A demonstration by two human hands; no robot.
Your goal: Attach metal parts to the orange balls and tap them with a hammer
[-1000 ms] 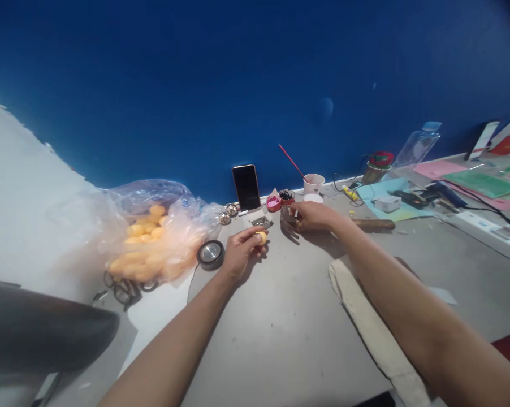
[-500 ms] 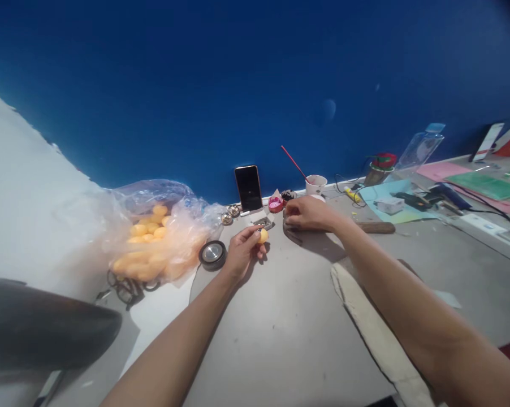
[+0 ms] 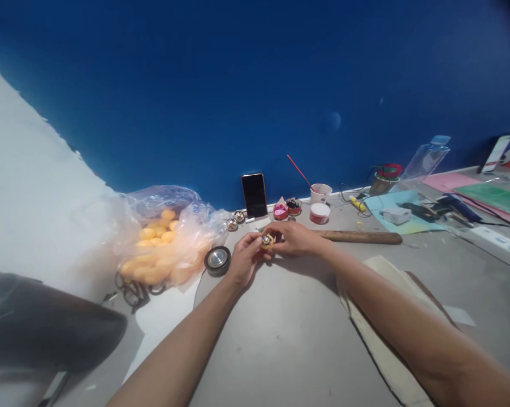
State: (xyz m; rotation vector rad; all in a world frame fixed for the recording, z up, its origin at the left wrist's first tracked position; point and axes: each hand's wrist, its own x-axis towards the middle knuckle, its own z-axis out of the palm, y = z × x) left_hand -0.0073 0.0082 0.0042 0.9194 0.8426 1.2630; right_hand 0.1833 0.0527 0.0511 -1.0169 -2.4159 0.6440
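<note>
At the far left we see a clear plastic bag [image 3: 164, 195] of yellow balls [image 3: 167, 237]. Right of it, a round black-rimmed disc [image 3: 217, 259] lies on the grey table [image 3: 255, 339], and behind that sit two shiny balls [image 3: 232, 224]. Our left hand [image 3: 246, 257] pinches a small yellow piece [image 3: 267, 245] topped with shiny metal between thumb and fingers, above the table in front of the upright phone [image 3: 254, 195]. Our right hand [image 3: 295, 239] meets it from the other side, fingers curled; whether they grip the piece, we cannot tell. Behind this hand stand a pink-filled container [image 3: 280, 211], a dark-filled one and, further right, a paper cup [image 3: 321, 193] with a red stick [image 3: 299, 171]. A wooden handle [image 3: 365, 237] lies beyond our right forearm, which passes over a pale cloth [image 3: 382, 345].
</note>
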